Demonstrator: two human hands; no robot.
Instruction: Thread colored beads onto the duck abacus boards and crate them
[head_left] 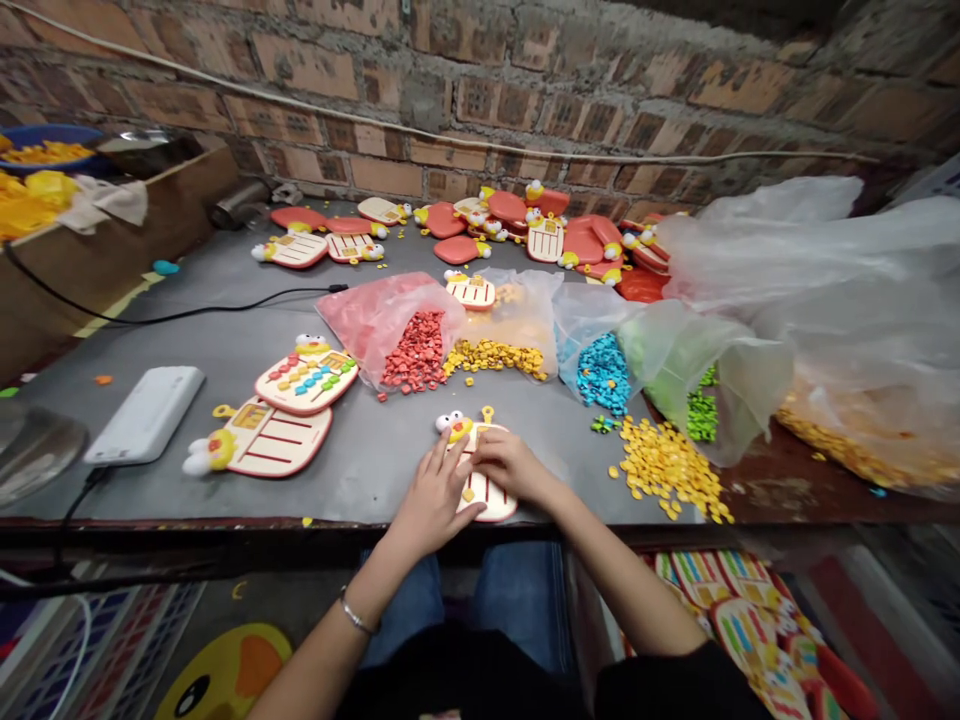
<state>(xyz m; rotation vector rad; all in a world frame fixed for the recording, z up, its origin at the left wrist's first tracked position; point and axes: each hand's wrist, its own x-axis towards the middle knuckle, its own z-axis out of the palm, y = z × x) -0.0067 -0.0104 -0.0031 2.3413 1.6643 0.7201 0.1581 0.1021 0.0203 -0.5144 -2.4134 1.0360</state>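
A cream duck-headed toy board (493, 500) with red slots lies at the table's front edge, between my hands. My left hand (433, 498) rests over its left side, fingers stretched out and thumb along the lower edge. Fingers of my right hand (514, 465) are bent together against the board's upper middle; whatever they pinch is hidden. One yellow bead (469, 494) sits on the board near my left thumb. To the left, a board with coloured beads (307, 380) overlaps another board with bare slots (277, 440).
Behind the board, bags hold red beads (416, 350), yellow beads (499, 357), blue beads (602, 372) and green beads (703, 405). Loose yellow pieces (667, 465) lie at right. A white power bank (146, 415) lies left. More duck toys (592, 240) pile by the brick wall.
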